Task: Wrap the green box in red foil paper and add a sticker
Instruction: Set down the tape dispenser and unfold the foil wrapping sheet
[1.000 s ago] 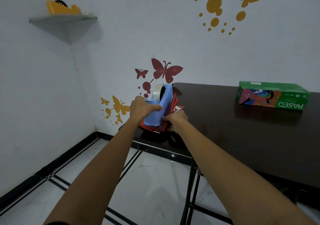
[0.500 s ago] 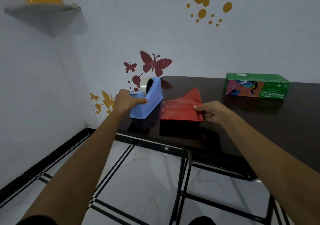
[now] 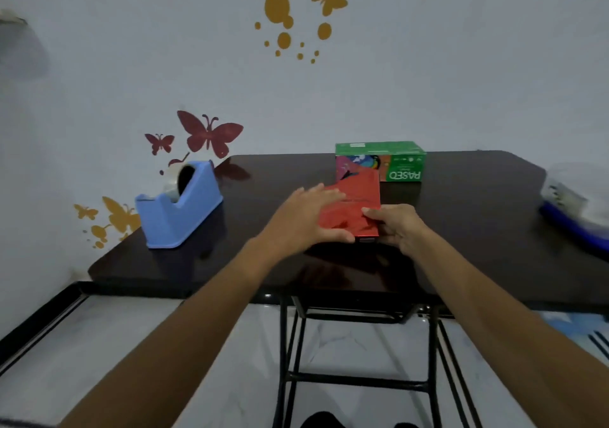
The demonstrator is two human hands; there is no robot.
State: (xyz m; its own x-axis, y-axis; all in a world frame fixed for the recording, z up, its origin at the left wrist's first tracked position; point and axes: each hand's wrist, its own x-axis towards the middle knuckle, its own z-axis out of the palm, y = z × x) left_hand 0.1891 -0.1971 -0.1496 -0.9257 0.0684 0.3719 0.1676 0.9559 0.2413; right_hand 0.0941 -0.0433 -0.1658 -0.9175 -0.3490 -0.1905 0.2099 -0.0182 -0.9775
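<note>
The green box (image 3: pixel 392 159) stands on the dark table (image 3: pixel 461 229) near the wall, its far-left corner partly behind the folded red foil paper (image 3: pixel 354 206). The foil lies in front of the box in the table's middle. My left hand (image 3: pixel 303 216) rests flat on the foil's left part, fingers straight, thumb along its near edge. My right hand (image 3: pixel 395 226) pinches the foil's right near corner between thumb and fingers. No sticker can be made out.
A blue tape dispenser (image 3: pixel 179 210) with a clear tape roll stands at the table's left end. A blurred white and blue object (image 3: pixel 576 206) lies at the right edge. The wall runs right behind the table. Black table legs stand below.
My left hand let go of the tape dispenser and came onto the foil. My right hand carried the foil rightward to the table's middle, in front of the green box.
</note>
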